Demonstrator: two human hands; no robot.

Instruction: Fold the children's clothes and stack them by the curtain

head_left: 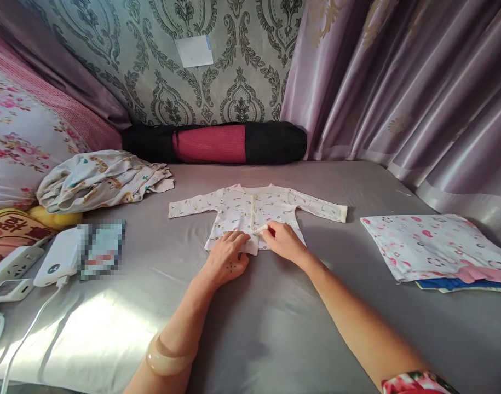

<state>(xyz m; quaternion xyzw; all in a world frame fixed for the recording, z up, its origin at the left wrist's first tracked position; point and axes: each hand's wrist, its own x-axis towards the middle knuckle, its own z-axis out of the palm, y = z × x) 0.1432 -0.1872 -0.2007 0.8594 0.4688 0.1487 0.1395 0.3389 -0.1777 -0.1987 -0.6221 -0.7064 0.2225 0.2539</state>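
Observation:
A small white baby shirt (234, 208) with a fine print lies spread on the grey sheet, both sleeves stretched out sideways and its front placket running down the middle. My left hand (229, 257) rests flat on the lower left front, fingers extended over the cloth. With thumb and fingers pinched, my right hand (283, 239) grips the shirt's front edge near the hem and lifts that strip slightly. The palm side of both hands is hidden.
A folded printed cloth stack (435, 246) lies at right. On the left are a crumpled cloth (102, 178), a white power bank (59, 257) with a cable, and a power strip (16, 265). A black and red rolled bag (213, 143) lines the wall.

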